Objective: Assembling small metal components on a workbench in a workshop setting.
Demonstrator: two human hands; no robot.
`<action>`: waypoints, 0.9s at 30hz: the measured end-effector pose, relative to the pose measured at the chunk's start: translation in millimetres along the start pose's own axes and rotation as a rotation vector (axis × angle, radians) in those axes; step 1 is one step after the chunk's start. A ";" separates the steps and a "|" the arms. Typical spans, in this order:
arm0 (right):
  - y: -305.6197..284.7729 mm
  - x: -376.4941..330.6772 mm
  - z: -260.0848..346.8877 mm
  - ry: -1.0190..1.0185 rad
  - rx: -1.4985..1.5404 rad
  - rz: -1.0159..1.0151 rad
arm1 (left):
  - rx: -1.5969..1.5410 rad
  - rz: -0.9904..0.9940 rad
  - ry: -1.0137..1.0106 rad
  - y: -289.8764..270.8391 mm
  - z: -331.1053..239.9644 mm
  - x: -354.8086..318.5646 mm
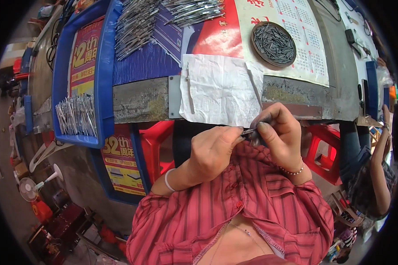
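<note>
My left hand (213, 149) and my right hand (278, 134) meet at the table's near edge, both closed in a pinch. Between their fingertips is a small slim metal piece (248, 131), mostly covered by the fingers. Something dark, perhaps a cloth or finger covering, shows at my right fingertips. Just beyond, a crumpled white paper sheet (219, 88) lies on the table with a thin metal strip (190, 95) at its left. A longer slim metal tool (254, 88) rests at its right side. Farther right stands a round dish (254, 39) full of short dark metal pins (274, 43).
Heaps of slender shiny metal tools (137, 26) cover the far part of the table. At the left, a blue tray (105, 88) holds more metal pieces (76, 115). Red stools (325, 152) stand under the table. Another person's arm (378, 163) is at the far right.
</note>
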State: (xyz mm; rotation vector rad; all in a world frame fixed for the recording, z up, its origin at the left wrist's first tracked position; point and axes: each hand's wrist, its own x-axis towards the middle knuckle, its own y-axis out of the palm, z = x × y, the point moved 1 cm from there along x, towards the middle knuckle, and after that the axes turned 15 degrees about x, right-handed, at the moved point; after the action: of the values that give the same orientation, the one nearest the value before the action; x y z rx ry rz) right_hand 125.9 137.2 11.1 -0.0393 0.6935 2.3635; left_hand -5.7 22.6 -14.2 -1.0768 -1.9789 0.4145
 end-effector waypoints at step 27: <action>-6.0 0.3 -22.3 -0.086 -0.100 -0.013 | 0.196 0.115 -0.025 -5.7 -6.2 3.7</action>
State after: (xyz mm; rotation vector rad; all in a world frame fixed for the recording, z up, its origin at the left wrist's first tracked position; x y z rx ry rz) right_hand 125.9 130.2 -10.9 0.0147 0.5325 2.3704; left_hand -4.9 21.7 -5.1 -1.0667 -1.8602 0.6717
